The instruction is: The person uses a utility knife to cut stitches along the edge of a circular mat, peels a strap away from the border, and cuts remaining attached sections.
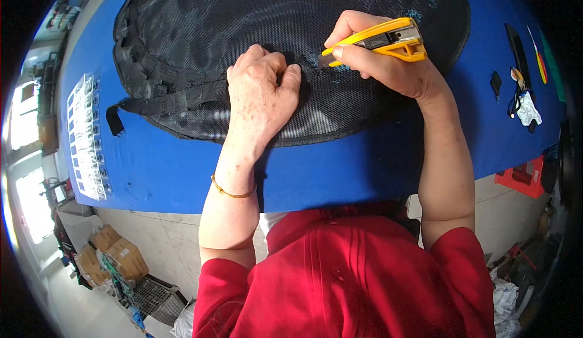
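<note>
A large round piece of black mesh fabric with a bound edge lies on the blue table. My left hand is closed, its fingers curled on a black fabric strap that runs along the near part of the mesh. The strap's loose end hangs past the mesh on the left. My right hand grips a yellow utility knife, with its blade pointing left near the mesh, just right of my left hand. Bluish frayed threads show beside the blade. Whether the blade touches the fabric I cannot tell.
The blue table carries a clear plastic compartment box at the left. Toward the right edge lie small tools and a white-wrapped item. Cardboard boxes and a wire basket stand below left, and a red crate below right.
</note>
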A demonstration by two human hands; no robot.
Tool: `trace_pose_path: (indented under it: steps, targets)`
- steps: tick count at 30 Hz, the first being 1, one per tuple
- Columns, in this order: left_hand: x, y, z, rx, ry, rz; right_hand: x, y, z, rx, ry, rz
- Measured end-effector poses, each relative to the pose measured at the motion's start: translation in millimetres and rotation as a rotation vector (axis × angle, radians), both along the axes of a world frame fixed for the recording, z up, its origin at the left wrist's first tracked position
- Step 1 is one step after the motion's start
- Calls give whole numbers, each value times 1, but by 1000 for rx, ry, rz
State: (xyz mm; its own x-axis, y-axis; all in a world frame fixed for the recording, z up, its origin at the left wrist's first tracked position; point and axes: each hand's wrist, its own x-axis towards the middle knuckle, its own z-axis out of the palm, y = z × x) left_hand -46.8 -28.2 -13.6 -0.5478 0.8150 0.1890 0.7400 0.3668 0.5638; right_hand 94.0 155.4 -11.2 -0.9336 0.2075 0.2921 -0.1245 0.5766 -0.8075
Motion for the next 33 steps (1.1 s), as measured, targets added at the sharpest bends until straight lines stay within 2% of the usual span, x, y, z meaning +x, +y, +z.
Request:
trace_pose_path:
  steps: [4, 6, 8, 9, 11, 12, 17, 19, 25, 33]
  targets:
    - [0, 0, 1, -9, -10, 6, 8, 2, -2, -35, -12, -30]
    - [2, 2, 3, -22, -20, 15, 8, 1, 0, 28, 32, -32]
    - [6, 4, 6, 14, -51, 80, 7, -5, 4, -279, -57, -89]
    - [6, 4, 3, 13, -51, 80, 4, -7, 2, -280, -57, -89]
    - [4, 5, -3, 40, 12, 59, -3, -10, -3, -236, 76, -127]
    - [4, 4, -3, 39, 12, 59, -5, -11, -3, -74, 130, -108]
    - [3, 4, -3, -9, 48, 37, -8, -21, -3, -56, 67, -137]
    - [3, 4, -2, -16, 52, 35, -8, -22, -6, 156, 128, -130]
    - [2, 4, -1, -26, 60, 26, -10, -24, -6, -6, 83, -162]
    - [0, 3, -5, 44, 129, 1, -11, -22, -9, 143, 153, -137]
